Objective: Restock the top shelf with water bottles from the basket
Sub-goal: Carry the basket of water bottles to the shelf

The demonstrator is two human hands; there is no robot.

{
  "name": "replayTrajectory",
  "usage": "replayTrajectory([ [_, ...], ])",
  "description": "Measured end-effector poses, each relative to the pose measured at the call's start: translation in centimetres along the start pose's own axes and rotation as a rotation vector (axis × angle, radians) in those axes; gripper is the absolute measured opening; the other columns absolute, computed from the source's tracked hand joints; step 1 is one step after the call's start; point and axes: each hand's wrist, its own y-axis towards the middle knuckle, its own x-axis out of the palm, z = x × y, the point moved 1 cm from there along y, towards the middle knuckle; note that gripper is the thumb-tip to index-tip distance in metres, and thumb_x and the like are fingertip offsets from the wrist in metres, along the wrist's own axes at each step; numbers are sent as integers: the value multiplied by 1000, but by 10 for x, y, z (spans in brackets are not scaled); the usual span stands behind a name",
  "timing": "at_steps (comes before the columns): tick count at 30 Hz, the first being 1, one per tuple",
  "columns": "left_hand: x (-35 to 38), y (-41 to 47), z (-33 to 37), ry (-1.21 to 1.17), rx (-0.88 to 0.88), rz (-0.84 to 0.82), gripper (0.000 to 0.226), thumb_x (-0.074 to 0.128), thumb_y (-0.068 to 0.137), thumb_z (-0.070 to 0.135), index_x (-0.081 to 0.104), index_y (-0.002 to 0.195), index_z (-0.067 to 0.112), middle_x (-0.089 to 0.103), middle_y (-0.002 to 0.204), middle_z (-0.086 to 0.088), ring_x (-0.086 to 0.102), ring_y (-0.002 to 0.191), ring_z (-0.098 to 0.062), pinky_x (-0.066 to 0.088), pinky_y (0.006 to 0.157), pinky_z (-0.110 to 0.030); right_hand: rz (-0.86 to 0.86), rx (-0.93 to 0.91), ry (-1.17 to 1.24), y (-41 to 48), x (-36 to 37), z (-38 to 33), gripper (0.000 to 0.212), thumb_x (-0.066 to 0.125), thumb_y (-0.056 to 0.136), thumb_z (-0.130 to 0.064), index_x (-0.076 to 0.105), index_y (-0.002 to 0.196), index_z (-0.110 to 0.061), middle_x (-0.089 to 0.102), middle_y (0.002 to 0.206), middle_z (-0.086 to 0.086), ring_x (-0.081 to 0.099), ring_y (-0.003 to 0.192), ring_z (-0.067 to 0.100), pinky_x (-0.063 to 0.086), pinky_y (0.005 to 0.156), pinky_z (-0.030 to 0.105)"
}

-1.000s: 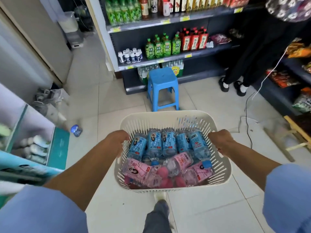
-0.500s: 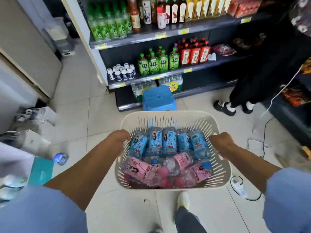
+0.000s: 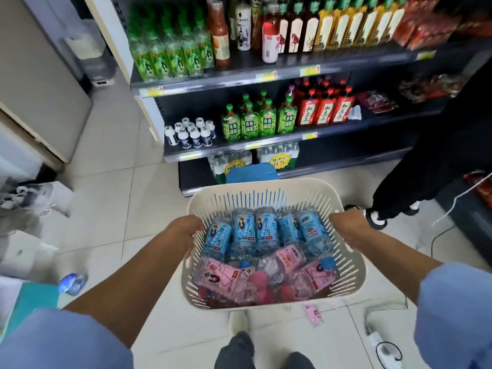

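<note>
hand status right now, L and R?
left hand: grips the left rim of the basket.
right hand: grips the basket's right rim.

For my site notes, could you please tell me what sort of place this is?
Most likely a small convenience shop: dark metal shelves lined with bottled drinks, yellow price tags on the shelf edges, and a cream slatted plastic basket of small water bottles.
</note>
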Motion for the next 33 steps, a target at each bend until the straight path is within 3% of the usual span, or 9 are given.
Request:
replayTrajectory([
  [5,9,40,64,19,35,15,24,43,91,-2,39,68,3,32,62,-8,45,56,-23,34,49,-23,-2,35,47,53,15,-42,28,55,85,-11,44,61,-2,42,56,10,38,45,17,26,44,20],
  [8,18,61,99,6,57,36,31,42,91,-4,35,63,5,32,60,-8,39,39,-18,32,30,-17,14,39,62,80,20,-70,23,56,85,-12,49,68,2,44,58,11,42,49,20,30,44,22],
  [14,36,121,148,-44,58,75,23,45,91,-2,43,69,4,37,60,-8,44,31,-17,30,30,-12,11,-12,25,143,33,-121,21,55,91,-17,55,87,4,55,69,14,51,53,23,34,43,23],
  [16,42,144,159,-69,59,91,9,46,90,0,55,92,0,52,75,-15,58,53,-15,34,37,-18,23,-21,25,162,39,-136,25,56,89,-17,60,99,5,59,82,17,56,62,26,40,49,25],
  [19,48,185,172,-97,53,140,37,47,89,1,51,126,-2,55,131,-18,54,119,-23,50,81,-25,10,-16,42,187,50,-154,30,58,88,-18,60,104,7,59,76,13,56,61,25,40,49,25],
  [20,51,196,177,-82,38,149,38,47,90,1,50,127,-2,53,134,-17,56,117,-24,48,89,-27,7,-9,43,196,54,-160,30,58,88,-18,60,104,7,59,75,13,55,59,24,37,45,24],
  [24,55,234,193,-44,-7,124,38,46,90,3,50,128,0,49,73,-8,38,58,-16,32,51,-24,17,13,23,226,70,-179,34,58,85,-22,62,104,6,61,87,17,55,61,25,37,47,24],
  [31,66,290,215,-31,-9,93,31,45,93,3,54,122,1,62,116,-17,52,81,-15,36,69,-25,40,58,28,273,99,-200,43,58,87,-25,58,115,7,65,105,17,64,88,32,50,67,33],
  [33,69,305,223,-22,2,80,26,45,93,4,55,116,3,58,87,-14,41,64,-15,36,59,-25,39,41,22,283,105,-205,39,57,89,-25,58,114,6,63,100,16,62,83,30,46,61,29],
])
